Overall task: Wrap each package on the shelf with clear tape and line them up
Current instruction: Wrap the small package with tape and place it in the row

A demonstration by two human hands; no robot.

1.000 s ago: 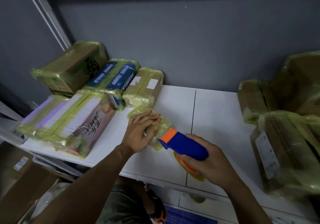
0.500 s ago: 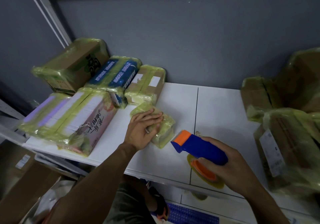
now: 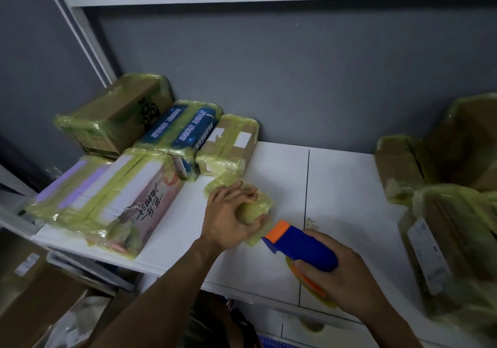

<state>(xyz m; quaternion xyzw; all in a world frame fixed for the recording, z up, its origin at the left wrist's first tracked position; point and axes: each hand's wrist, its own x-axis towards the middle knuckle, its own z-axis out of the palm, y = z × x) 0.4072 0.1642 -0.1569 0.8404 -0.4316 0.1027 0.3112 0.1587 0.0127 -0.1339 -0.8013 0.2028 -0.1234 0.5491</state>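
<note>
My left-hand fingers (image 3: 243,193) are curling over the top of a small, lumpy package skinned in yellowish clear tape (image 3: 259,207), with the thumb pressing its near side. So the left hand (image 3: 228,220) is gripping it flat against the white shelf board (image 3: 282,170), just in front of the taped row. My right hand (image 3: 349,275) is wrapping its fingers around a blue plastic tape dispenser with an orange nose (image 3: 304,244), and that nose is sitting just beside the package's near corner. The yellowish tape roll (image 3: 312,287) is peeking out beneath the palm. I am judging the small package to be light and soft, and slick where tape is covering it, so I would be holding it across the top and sides, not by a corner. To the left, a pink-and-white printed carton (image 3: 129,202), a blue printed box (image 3: 183,129), a brown cardboard carton (image 3: 118,116) and a small brown box with white labels (image 3: 228,143) are lying taped shut, close together. I cannot tell their contents. At the right, film-covered brown cartons (image 3: 443,240) are sitting in a heap, contents equally hidden.
</note>
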